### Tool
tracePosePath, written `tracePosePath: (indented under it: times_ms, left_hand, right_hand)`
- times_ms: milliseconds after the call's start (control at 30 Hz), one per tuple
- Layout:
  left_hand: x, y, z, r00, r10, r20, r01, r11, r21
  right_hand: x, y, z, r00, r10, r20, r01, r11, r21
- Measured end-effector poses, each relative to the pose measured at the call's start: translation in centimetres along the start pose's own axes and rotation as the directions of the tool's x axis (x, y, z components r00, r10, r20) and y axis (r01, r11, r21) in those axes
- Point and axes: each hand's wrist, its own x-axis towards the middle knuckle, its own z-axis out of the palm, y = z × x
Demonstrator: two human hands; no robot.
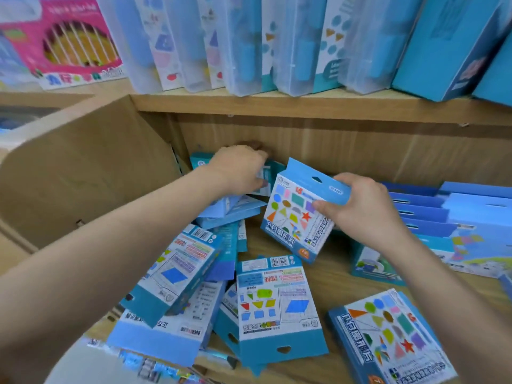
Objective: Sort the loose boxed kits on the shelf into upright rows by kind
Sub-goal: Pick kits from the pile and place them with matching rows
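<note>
Most sorting seems left: loose blue cardboard kit boxes (266,300) heap at the wooden shelf's (332,275) front edge. Further back, the right hand (360,206) grips a blue shape-printed kit (299,214). The left hand (238,169) clutches a small blue box (266,173) by the back-left corner. One blue row (415,209) is begun at the right edge.

Pale wood under soft, even light

An upper shelf (304,105) runs across the top above a wood-grain back panel (346,151); the lower shelf (332,275) below is the same pale wood, and a brown cardboard flap (83,173) leans in at the left.
</note>
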Motion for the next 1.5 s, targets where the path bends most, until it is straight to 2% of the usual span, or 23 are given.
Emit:
tracePosePath:
  times_ms: [167,233,367,467,600,867,1000,1100,1167,1267,1367,1500]
  left_hand:
    - [0.9,0.9,0.2,1.000,-0.025,-0.015,0.028,0.981,0.191]
    - [1.0,1.1,0.5,0.998,0.029,-0.056,-0.013,0.964,0.264]
    - [0.6,1.6,1.2,0.987,0.158,-0.008,-0.146,0.926,0.348]
    - [1.0,1.6,1.1,0.986,0.168,-0.001,-0.153,0.902,0.404]
    - [1.6,-1.0,-0.2,0.998,0.067,0.014,-0.067,0.924,0.377]
    - [-0.3,-6.4,0.2,0.993,-0.116,0.007,0.112,0.974,0.196]
    - [-0.3,-6.0,-0.5,0.979,-0.186,0.082,0.174,0.975,0.134]
    - [0.2,-4.7,-1.2,0.935,-0.271,0.227,0.234,0.956,0.175]
    - [0.7,-3.6,-1.4,0.902,-0.340,0.265,0.287,0.932,0.221]
    - [1.0,-1.5,-1.0,0.945,-0.307,0.115,0.261,0.917,0.301]
    - [1.1,0.0,-0.7,0.970,-0.242,-0.016,0.235,0.922,0.308]
    - [1.4,0.0,-0.3,0.958,-0.285,-0.045,0.288,0.934,0.210]
  right_hand:
    - [0.7,0.2,0.3,0.999,0.050,-0.017,-0.050,0.999,-0.005]
    - [0.8,0.1,0.7,0.998,0.063,-0.016,-0.063,0.998,0.023]
    - [0.9,-0.5,1.2,0.997,0.073,-0.012,-0.072,0.997,0.031]
    - [0.5,-0.6,1.2,0.996,0.080,-0.037,-0.080,0.997,0.017]
    - [-0.3,0.1,0.9,0.994,0.100,-0.048,-0.099,0.995,0.018]
    - [-0.3,-1.0,1.3,0.995,0.083,-0.061,-0.085,0.996,-0.027]
    - [0.7,-1.9,1.9,0.994,0.078,-0.073,-0.084,0.993,-0.078]
    - [1.6,-2.6,2.5,0.993,0.063,-0.095,-0.073,0.991,-0.111]
    - [2.0,-3.1,3.0,0.994,0.048,-0.097,-0.059,0.992,-0.113]
    - [2.1,-3.4,3.6,0.994,0.047,-0.094,-0.055,0.995,-0.083]
    - [1.9,-3.2,4.0,0.994,0.049,-0.098,-0.054,0.997,-0.047]
    - [1.5,-2.9,3.8,0.991,0.066,-0.114,-0.066,0.998,-0.001]
